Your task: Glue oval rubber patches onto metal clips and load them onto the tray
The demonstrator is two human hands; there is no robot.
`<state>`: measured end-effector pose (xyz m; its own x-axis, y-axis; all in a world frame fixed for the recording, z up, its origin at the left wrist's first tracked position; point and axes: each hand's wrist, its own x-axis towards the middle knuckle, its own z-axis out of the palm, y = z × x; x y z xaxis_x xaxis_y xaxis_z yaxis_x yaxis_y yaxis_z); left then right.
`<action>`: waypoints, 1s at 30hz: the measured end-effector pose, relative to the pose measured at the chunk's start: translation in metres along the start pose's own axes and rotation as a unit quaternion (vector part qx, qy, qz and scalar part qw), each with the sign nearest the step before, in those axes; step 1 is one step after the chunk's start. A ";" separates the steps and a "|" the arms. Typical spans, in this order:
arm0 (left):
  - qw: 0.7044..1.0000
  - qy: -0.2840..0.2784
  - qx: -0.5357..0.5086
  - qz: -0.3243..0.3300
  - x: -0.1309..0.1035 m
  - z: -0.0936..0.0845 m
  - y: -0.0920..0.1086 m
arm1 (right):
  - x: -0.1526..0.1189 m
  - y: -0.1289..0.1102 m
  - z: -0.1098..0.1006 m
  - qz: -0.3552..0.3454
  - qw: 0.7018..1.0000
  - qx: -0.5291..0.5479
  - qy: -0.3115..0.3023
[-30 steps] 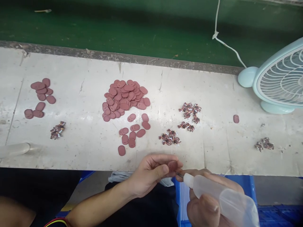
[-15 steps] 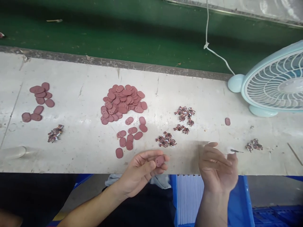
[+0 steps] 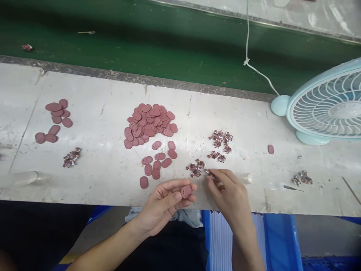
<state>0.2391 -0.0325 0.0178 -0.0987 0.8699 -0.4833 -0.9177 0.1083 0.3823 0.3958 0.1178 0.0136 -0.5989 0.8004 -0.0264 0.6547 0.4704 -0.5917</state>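
My left hand (image 3: 166, 205) is closed, pinching a reddish-brown oval disc (image 3: 186, 191) with small holes between thumb and fingers above the table's front edge. My right hand (image 3: 229, 192) is beside a cluster of small brown-and-white figurines (image 3: 196, 166). Its thumb and fingers pinch one small figurine (image 3: 209, 173), partly hidden by the fingertips. Just right of that hand is a small white cylindrical thing (image 3: 248, 178). Farther right lies a thin dark pointed tool (image 3: 292, 188). A large pile of oval discs (image 3: 150, 122) lies beyond my left hand, with several loose discs (image 3: 156, 173) nearer.
More figurines (image 3: 220, 140) lie behind the near cluster, with others (image 3: 303, 178) at the right. At the left are further discs (image 3: 58, 113) and figurines (image 3: 72, 157). A light-blue fan (image 3: 324, 109) stands at the right. Below the table edge is a blue bin (image 3: 283, 241).
My right hand has moved left, from beside the white thing and dark tip to the near figurines, and now pinches one. My left hand still holds the disc. The view has shifted slightly.
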 end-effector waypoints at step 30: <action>0.992 0.008 0.109 0.055 0.005 0.003 -0.017 | -0.045 -0.055 -0.011 0.122 0.903 0.406 -0.069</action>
<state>0.2555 -0.0287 0.0111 -0.2012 0.8750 -0.4404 -0.7960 0.1160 0.5941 0.3918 0.0604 0.0561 -0.5707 0.7632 -0.3030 0.2544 -0.1865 -0.9489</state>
